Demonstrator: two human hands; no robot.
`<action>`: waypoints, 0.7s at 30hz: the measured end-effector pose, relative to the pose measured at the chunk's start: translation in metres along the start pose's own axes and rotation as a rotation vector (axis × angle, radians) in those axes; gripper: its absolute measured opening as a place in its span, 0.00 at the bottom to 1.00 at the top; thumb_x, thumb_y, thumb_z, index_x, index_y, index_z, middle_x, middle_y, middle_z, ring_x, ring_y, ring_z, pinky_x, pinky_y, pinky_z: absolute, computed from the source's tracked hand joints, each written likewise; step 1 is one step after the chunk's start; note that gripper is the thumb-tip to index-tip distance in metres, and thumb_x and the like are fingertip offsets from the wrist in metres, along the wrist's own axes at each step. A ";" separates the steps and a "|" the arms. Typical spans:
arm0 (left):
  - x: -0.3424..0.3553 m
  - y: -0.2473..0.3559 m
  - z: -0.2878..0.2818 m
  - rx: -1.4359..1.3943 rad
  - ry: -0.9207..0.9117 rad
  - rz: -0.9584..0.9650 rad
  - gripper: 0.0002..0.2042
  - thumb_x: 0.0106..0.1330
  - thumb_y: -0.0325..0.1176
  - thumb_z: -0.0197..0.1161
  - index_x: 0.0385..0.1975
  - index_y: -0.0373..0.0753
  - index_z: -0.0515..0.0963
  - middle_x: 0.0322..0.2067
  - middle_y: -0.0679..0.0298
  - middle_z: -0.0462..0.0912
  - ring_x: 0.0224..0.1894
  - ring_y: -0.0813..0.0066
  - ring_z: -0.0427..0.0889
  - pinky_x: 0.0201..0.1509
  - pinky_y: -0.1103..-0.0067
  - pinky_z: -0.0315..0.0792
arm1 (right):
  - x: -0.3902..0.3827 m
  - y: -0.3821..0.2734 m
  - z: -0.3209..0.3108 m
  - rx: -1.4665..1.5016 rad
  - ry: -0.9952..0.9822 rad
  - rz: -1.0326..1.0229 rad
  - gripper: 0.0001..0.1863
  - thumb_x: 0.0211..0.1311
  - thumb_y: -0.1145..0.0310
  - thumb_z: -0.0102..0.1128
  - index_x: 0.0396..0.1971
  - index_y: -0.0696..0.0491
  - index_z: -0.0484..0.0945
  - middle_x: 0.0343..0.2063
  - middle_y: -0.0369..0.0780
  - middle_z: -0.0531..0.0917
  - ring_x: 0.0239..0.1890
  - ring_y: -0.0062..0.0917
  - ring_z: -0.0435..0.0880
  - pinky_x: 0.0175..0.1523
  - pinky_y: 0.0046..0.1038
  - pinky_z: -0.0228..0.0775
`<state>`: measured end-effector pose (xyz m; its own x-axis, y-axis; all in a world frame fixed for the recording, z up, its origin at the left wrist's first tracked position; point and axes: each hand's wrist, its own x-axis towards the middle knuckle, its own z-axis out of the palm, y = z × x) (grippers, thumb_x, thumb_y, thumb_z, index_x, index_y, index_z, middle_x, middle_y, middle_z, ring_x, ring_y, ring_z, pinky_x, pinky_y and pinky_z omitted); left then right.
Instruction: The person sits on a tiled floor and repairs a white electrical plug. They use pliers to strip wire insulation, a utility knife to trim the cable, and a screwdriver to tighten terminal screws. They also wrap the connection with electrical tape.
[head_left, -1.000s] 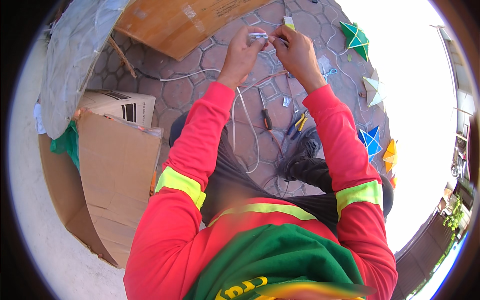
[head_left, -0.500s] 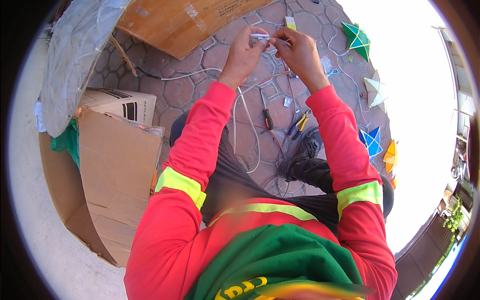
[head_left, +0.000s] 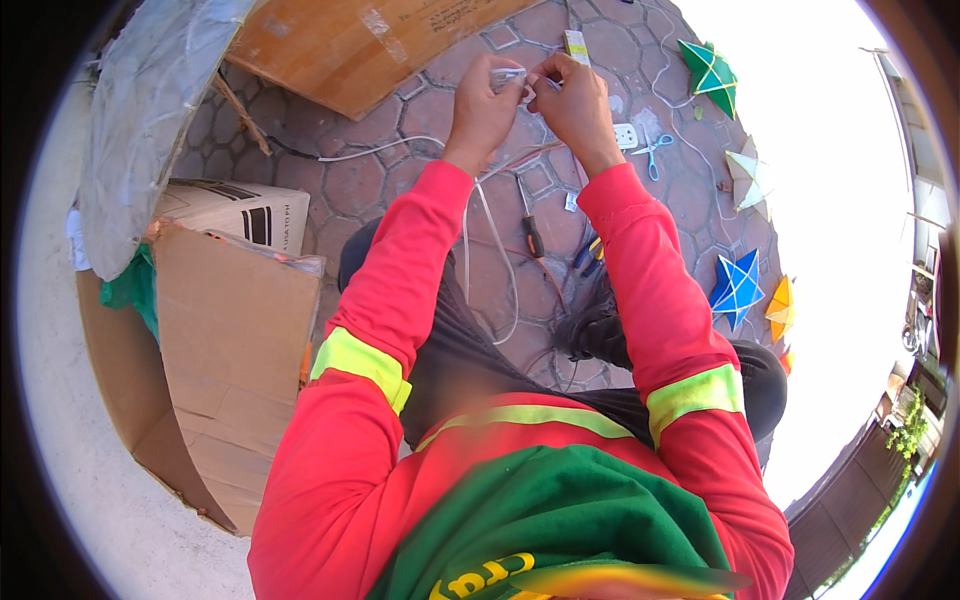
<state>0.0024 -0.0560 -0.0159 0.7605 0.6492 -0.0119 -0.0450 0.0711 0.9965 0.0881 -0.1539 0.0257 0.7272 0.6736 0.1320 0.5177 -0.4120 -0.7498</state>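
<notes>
My left hand (head_left: 485,112) is closed in a pinch on a white cable (head_left: 508,74), held up at the top of the view above the paving. Close beside it, my right hand (head_left: 574,110) is also closed, its fingertips on the cable's end; the exact piece pinched there is too small to make out. A white cable loop (head_left: 505,255) hangs down below my left hand. On the ground beneath lies a screwdriver (head_left: 532,230) with a black and orange handle. Pliers (head_left: 588,256) are partly covered by my right sleeve.
A white outlet box (head_left: 625,136) and blue-handled scissors (head_left: 655,158) lie right of my right hand. Star lanterns in green (head_left: 710,80), white (head_left: 748,176), blue (head_left: 738,288) and yellow (head_left: 780,308) line the right. Cardboard boxes (head_left: 235,360) stand left; a wooden panel (head_left: 350,50) is beyond.
My right hand and forearm have shifted left, closer to my left hand. The outlet box and scissors now show more, and the sleeve covers part of the pliers.
</notes>
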 end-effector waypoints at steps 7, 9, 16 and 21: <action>0.008 0.001 -0.015 -0.345 -0.248 -0.264 0.10 0.73 0.33 0.56 0.48 0.36 0.74 0.41 0.65 0.81 0.42 0.79 0.79 0.51 0.77 0.72 | 0.007 0.030 -0.027 0.580 -0.282 0.241 0.08 0.66 0.68 0.65 0.39 0.55 0.82 0.28 0.32 0.83 0.30 0.12 0.83 0.27 0.13 0.60; 0.007 0.002 -0.017 -0.346 -0.244 -0.291 0.10 0.73 0.33 0.57 0.49 0.37 0.74 0.41 0.66 0.81 0.42 0.79 0.79 0.51 0.77 0.72 | 0.007 0.035 -0.023 0.540 -0.288 0.283 0.08 0.66 0.68 0.64 0.39 0.55 0.81 0.28 0.32 0.83 0.31 0.12 0.83 0.27 0.13 0.60; 0.001 0.003 -0.007 -0.116 -0.139 -0.169 0.12 0.65 0.31 0.66 0.46 0.36 0.77 0.31 0.67 0.82 0.34 0.83 0.78 0.39 0.84 0.71 | 0.002 0.035 -0.016 0.412 -0.259 0.177 0.10 0.67 0.67 0.63 0.42 0.56 0.82 0.31 0.34 0.85 0.31 0.13 0.84 0.27 0.14 0.63; -0.002 -0.006 -0.005 0.023 -0.091 -0.102 0.11 0.63 0.31 0.68 0.42 0.36 0.79 0.29 0.68 0.81 0.31 0.85 0.76 0.32 0.85 0.69 | -0.003 0.035 -0.021 0.345 -0.329 0.122 0.11 0.68 0.67 0.61 0.44 0.56 0.83 0.32 0.35 0.86 0.34 0.15 0.86 0.27 0.14 0.67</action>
<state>-0.0017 -0.0537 -0.0218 0.8160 0.5680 -0.1070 0.0496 0.1157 0.9920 0.1136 -0.1832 0.0126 0.5631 0.8144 -0.1400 0.2178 -0.3097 -0.9256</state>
